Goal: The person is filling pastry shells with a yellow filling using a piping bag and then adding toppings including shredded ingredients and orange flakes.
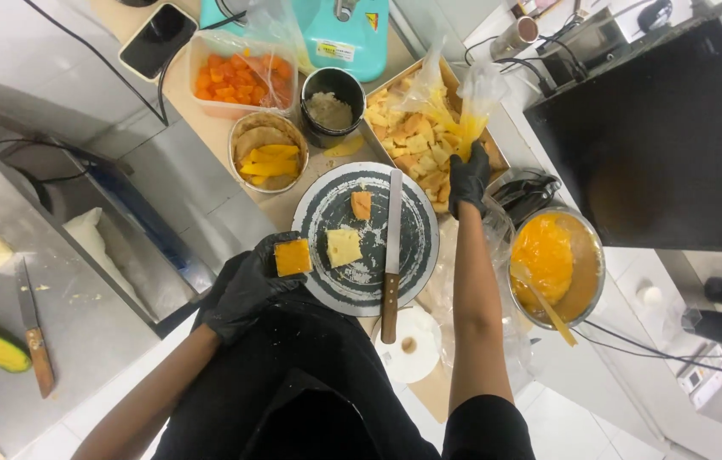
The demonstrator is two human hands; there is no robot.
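My left hand (246, 285), in a black glove, holds a square orange-topped cake slice (293, 256) at the near left rim of a round dark turntable (327, 213). On the turntable lie a pale yellow cake square (344, 247), a small orange piece (362, 204) and a long knife (391, 247) with a wooden handle. My right hand (468, 177), also gloved in black, grips a clear plastic bag (473, 102) with orange filling, over a metal tray (497, 149) of yellow cake cubes (416, 136).
A metal bowl (591, 255) of orange puree with a spatula stands at the right. Behind the turntable are a bowl of yellow slices (267, 153), a dark cup (331, 106) and a tub of orange cubes (241, 77). A second knife (33, 328) lies on the left counter.
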